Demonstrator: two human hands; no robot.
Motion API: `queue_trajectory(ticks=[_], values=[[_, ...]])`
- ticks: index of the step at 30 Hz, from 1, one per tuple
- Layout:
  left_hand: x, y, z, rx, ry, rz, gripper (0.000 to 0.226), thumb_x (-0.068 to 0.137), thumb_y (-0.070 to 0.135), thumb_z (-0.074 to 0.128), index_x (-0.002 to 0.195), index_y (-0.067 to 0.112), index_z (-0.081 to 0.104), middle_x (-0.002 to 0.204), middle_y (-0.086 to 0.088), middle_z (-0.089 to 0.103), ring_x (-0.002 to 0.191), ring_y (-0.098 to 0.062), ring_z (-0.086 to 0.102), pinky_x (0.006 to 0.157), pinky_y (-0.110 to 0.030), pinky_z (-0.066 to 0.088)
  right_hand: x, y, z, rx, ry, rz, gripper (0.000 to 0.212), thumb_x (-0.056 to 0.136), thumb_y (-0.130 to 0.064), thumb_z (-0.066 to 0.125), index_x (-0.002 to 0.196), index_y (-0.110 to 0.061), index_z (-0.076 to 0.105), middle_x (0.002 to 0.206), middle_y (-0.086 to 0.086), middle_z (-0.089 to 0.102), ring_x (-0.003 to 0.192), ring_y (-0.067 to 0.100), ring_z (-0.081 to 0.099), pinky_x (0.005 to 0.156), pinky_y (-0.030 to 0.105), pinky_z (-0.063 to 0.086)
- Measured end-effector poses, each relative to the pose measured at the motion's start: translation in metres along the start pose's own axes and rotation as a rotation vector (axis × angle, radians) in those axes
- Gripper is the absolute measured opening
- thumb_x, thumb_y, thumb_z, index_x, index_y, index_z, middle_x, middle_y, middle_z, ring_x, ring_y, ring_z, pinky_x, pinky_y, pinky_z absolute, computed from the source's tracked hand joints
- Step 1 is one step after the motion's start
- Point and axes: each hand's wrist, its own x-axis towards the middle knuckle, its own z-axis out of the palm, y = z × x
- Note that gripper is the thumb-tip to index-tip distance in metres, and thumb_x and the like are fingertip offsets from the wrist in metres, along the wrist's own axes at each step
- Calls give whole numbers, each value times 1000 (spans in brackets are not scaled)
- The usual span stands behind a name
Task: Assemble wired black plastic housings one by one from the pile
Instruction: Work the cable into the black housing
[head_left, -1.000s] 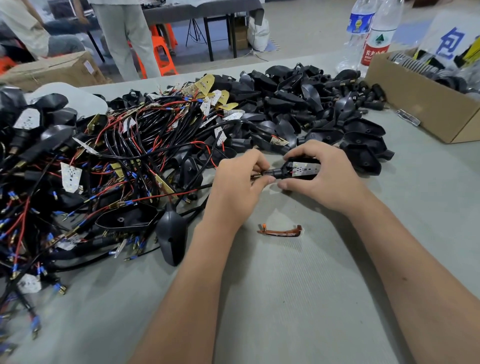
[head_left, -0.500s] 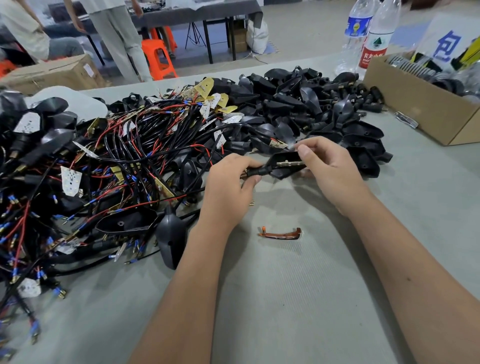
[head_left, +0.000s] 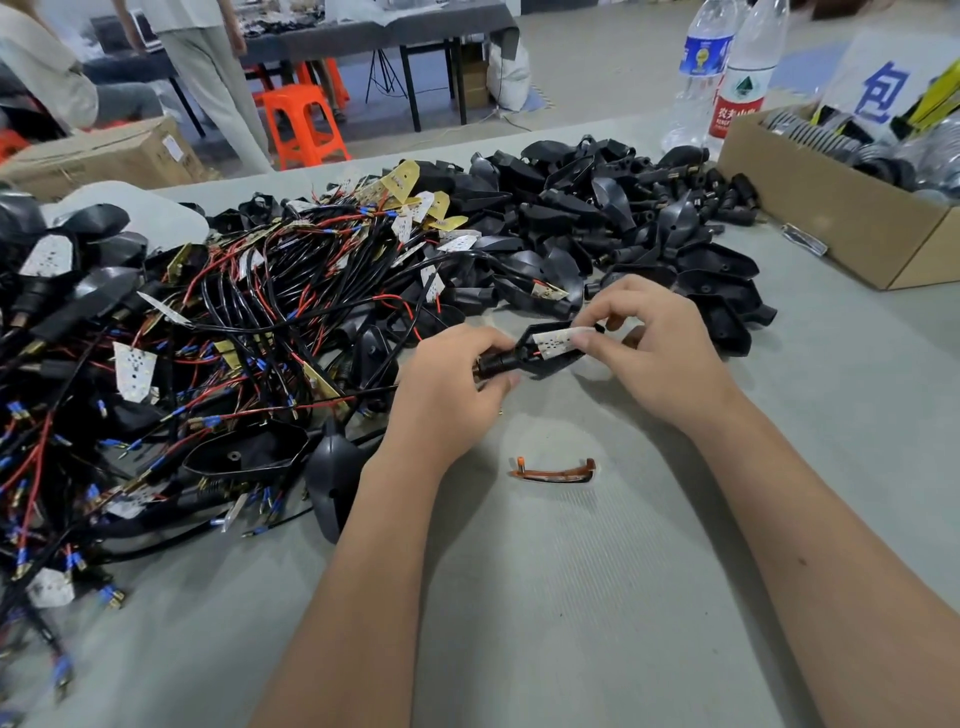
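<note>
One black plastic housing is held between both hands, a little above the grey table. A small white circuit board with red wires lies in its open side. My left hand grips the housing's narrow stem end. My right hand pinches the board and the wide end with thumb and fingers. A pile of wired boards and cables spreads to the left. Empty black housings are heaped behind my hands.
A small orange clip-shaped strip lies on the table just below my hands. A cardboard box of parts stands at the right rear, with two plastic bottles behind it. People and orange stools are beyond the table's far edge.
The housing has been turned in my hands: half a second ago its open side faced away, and now the white board faces up. Both hands stayed near the same spot.
</note>
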Motion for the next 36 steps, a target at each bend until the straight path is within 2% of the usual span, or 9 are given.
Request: queue_trajectory(ticks=[7, 10, 13, 16, 18, 20, 25, 31, 36], values=[[-1, 8, 3, 19, 67, -39, 19, 81, 16, 82, 98, 19, 77, 93, 12, 68, 87, -11, 61, 81, -37, 51, 2, -1, 8, 38, 64, 144, 16, 92, -29, 75, 77, -25, 74, 104, -10, 62, 113, 17, 53, 94, 35, 43], [0, 11, 2, 33, 67, 5, 18, 81, 15, 82, 98, 16, 76, 94, 6, 69, 87, -16, 64, 79, -40, 51, 4, 0, 14, 94, 99, 245, 20, 93, -28, 75, 74, -21, 73, 106, -4, 65, 109, 18, 60, 100, 40, 46], [0, 13, 2, 29, 83, 34, 17, 83, 15, 81, 99, 14, 75, 93, 5, 69, 86, -17, 64, 77, -41, 51, 5, 0, 17, 153, 156, 302, 18, 89, -29, 79, 73, -24, 73, 103, -1, 69, 97, 17, 67, 91, 40, 54], [0, 13, 5, 6, 119, 45, 19, 84, 16, 80, 102, 13, 75, 95, 4, 68, 83, -15, 62, 71, -41, 54, 4, -1, 19, 270, 219, 361, 17, 85, -28, 83, 74, -22, 72, 94, 6, 73, 71, 20, 74, 62, 35, 61], [0, 12, 6, -15, 142, 52, 20, 84, 15, 80, 103, 13, 75, 97, 5, 68, 84, -13, 60, 66, -39, 56, 1, -1, 20, 338, 287, 347, 25, 81, -22, 87, 85, -20, 62, 89, 10, 71, 63, 20, 74, 55, 30, 60], [1, 13, 7, -45, 156, 60, 20, 85, 14, 80, 104, 14, 75, 98, 6, 67, 87, -11, 60, 67, -38, 57, 0, 0, 19, 392, 318, 355, 37, 79, -21, 88, 92, -19, 54, 89, 13, 67, 65, 21, 74, 56, 27, 59], [1, 15, 4, -65, 152, 65, 22, 85, 16, 81, 105, 14, 74, 99, 8, 68, 86, -4, 55, 75, -38, 57, 3, -6, 17, 626, 118, 369, 2, 95, -15, 74, 95, -15, 76, 83, 9, 75, 67, 18, 72, 55, 31, 60], [-2, 14, -6, -57, 95, -91, 26, 88, 43, 70, 95, 19, 72, 82, 10, 69, 82, -9, 66, 74, -39, 56, 5, -6, 15, 671, 184, 426, 3, 89, -9, 79, 90, -12, 80, 78, 7, 78, 68, 13, 70, 59, 22, 56], [-1, 7, -13, -117, 13, -146, 8, 85, 16, 65, 89, 13, 71, 68, 8, 65, 58, -16, 60, 59, -37, 53, 7, -5, 14, 722, 236, 475, 2, 89, -7, 78, 88, -8, 78, 74, 5, 77, 67, 14, 69, 59, 20, 55]])
